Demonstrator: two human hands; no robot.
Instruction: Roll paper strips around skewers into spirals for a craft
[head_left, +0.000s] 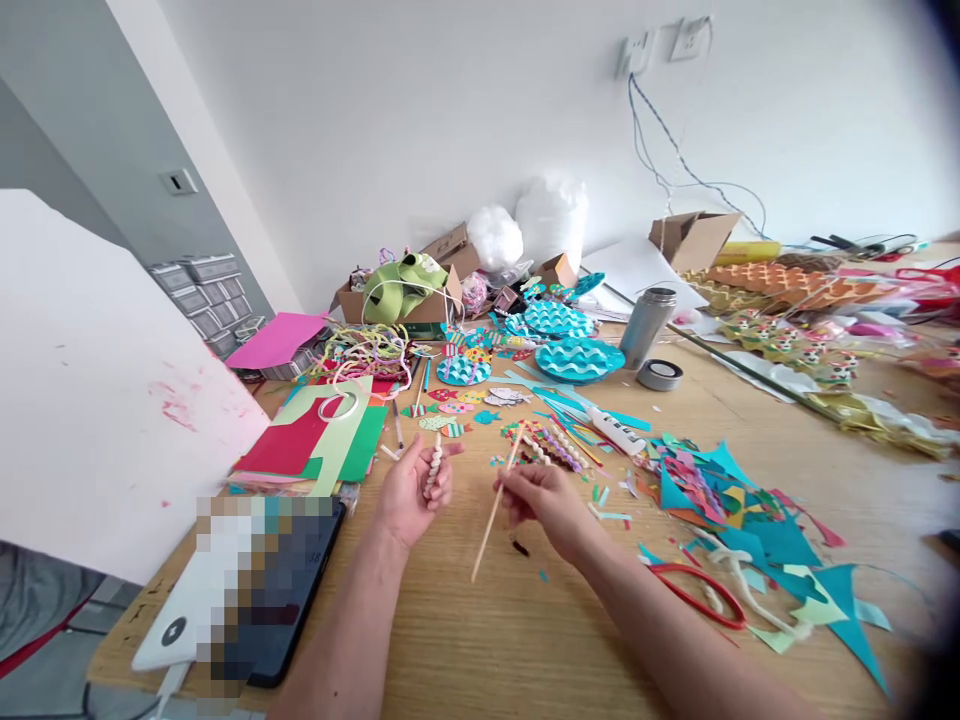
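My left hand (411, 490) is turned palm up, its fingers curled round a cream-white coiled pipe cleaner (433, 465). Between thumb and fingers of my right hand (544, 500) is a thin wooden stick (489, 535), slanting down toward me. A short dark brown piece (521, 547) lies on the table below that hand. Just beyond my hands sit several coils (562, 448) in white, purple and brown. Small paper fish (437, 424) with coloured patterns lie farther back, near blue wavy paper discs (577, 358).
Coloured paper sheets (300, 440) and a phone (300, 590) lie left. A glue tube (615, 430), steel thermos (649, 325) and its lid (660, 374) stand right of centre. Paper scraps (772, 530) and a red loop (697, 590) spread right. Pipe cleaners (367, 350) are heaped at the back.
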